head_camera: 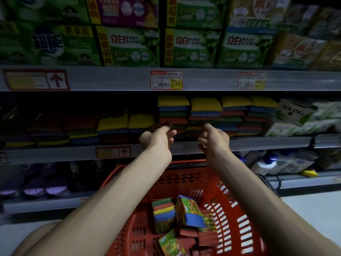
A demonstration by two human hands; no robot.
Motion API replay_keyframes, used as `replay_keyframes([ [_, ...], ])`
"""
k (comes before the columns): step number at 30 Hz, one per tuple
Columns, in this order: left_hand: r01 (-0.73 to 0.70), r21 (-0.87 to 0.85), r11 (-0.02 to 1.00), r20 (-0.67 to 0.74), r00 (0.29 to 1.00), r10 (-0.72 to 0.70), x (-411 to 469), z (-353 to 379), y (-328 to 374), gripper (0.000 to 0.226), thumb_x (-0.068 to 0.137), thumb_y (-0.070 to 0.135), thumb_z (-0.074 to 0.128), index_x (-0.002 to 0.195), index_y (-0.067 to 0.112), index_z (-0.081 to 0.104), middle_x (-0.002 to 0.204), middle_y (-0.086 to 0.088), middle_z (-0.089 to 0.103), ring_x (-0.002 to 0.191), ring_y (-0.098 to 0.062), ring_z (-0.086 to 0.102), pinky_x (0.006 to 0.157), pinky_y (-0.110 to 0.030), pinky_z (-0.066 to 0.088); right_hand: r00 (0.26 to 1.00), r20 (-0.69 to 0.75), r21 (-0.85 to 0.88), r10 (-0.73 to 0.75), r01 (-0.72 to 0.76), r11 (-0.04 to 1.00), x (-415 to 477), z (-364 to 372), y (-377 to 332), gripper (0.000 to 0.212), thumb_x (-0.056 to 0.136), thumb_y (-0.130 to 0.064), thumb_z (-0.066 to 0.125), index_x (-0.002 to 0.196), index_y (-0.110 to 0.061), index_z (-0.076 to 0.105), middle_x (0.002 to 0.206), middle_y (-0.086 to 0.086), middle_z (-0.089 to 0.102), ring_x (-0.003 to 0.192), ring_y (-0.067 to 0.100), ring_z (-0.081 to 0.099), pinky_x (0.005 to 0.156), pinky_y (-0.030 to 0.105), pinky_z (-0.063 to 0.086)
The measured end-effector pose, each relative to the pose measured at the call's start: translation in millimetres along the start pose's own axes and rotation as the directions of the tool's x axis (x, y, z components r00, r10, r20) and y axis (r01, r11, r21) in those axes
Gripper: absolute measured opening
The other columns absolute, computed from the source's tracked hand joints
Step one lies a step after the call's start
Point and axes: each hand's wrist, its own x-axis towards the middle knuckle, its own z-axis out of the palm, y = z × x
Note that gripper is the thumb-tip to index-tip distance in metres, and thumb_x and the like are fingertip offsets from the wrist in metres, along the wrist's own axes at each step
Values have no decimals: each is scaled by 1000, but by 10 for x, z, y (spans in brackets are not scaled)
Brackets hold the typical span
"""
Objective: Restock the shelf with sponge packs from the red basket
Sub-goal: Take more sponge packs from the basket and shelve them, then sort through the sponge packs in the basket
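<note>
Stacks of sponge packs (203,113) in yellow, blue, green and red fill the middle shelf (258,143). My left hand (158,138) and my right hand (212,138) reach to the shelf front, fingers apart and curled, just below and in front of the stacks. Neither hand holds a pack; the fingertips touch or nearly touch the lowest packs. Below my arms stands the red basket (230,209), with several sponge packs (182,213) lying loose and tilted inside it.
Green detergent boxes (129,47) fill the shelf above. White packages (295,117) sit to the right of the sponges. Bottles (265,163) and dark items occupy the lower shelf. A price tag (166,79) hangs on the upper shelf edge. My knee shows at bottom left.
</note>
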Motion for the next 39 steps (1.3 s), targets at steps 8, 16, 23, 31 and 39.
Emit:
replay_keyframes([
  [8, 88, -15, 996, 97, 992, -86, -34, -69, 6, 17, 96, 3, 67, 90, 0, 51, 49, -3, 67, 52, -13, 63, 44, -19, 49, 999, 40, -32, 1, 1, 999, -79, -78, -5, 16, 98, -16, 63, 111, -6, 63, 41, -11, 39, 33, 5, 36, 38, 22, 31],
  [16, 40, 170, 985, 298, 950, -90, -264, -406, -137, 15, 91, 15, 77, 104, 9, 75, 89, -5, 80, 68, -11, 75, 56, -20, 58, 986, 166, -113, -18, 37, 993, -267, -326, 53, 18, 98, -21, 67, 109, -7, 66, 49, -11, 40, 39, 4, 36, 41, 19, 28],
  [23, -95, 365, 926, 387, 920, -58, -417, -742, -228, 11, 95, 20, 71, 103, 12, 73, 95, -7, 80, 80, -17, 76, 74, -29, 60, 957, 285, -239, 56, 14, 971, -494, -581, 179, 22, 93, -29, 73, 102, -9, 71, 64, -3, 60, 56, 11, 64, 55, 23, 41],
  [31, -298, 640, 708, 445, 895, -26, -268, -1113, -584, 5, 96, 18, 68, 95, 16, 73, 95, -10, 79, 79, -17, 73, 69, -29, 54, 923, 351, -609, 157, 98, 787, -592, -834, 604, 18, 93, -20, 73, 101, -4, 69, 83, 10, 64, 66, 15, 58, 57, 22, 46],
  [39, -627, 662, -410, 661, 747, -74, 66, -1773, -1113, 43, 97, 42, 57, 137, 30, 54, 128, 1, 60, 123, -25, 57, 99, -41, 44, 873, 390, -819, 292, 474, -324, -560, -1474, 1429, 55, 87, -61, 63, 128, -24, 62, 129, 10, 66, 121, 33, 61, 94, 35, 50],
])
